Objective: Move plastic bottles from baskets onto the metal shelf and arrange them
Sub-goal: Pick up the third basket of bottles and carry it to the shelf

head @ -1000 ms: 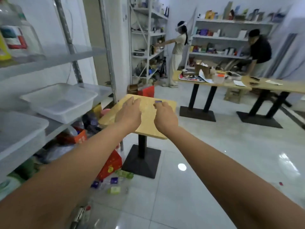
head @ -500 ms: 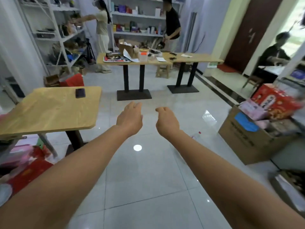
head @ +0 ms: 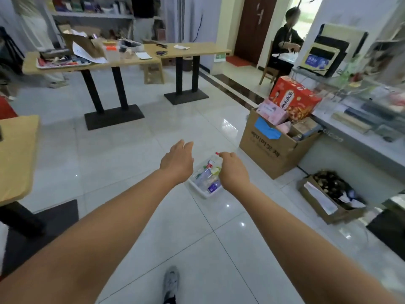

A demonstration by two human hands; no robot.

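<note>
Both arms reach forward over the floor [head: 131,150], I'd say to take hold of the basket [head: 197,190] that sits on the tiles between and just beyond the hands. The left hand [head: 177,163] is open and empty, fingers relaxed. The right hand [head: 232,171] hangs loosely curled, also holding nothing, and hides part of the basket. So there is one basket, with plastic bottles [head: 206,175] heaped in it: at least four, too jumbled to count exactly. Two cardboard boxes [head: 269,148] stand well beyond the right hand.

One white basket [head: 202,194] holding several bottles [head: 206,175], two cardboard boxes [head: 269,150] [head: 344,213] on the floor [head: 131,150], three other people [head: 285,38] [head: 142,18] [head: 37,27].
</note>
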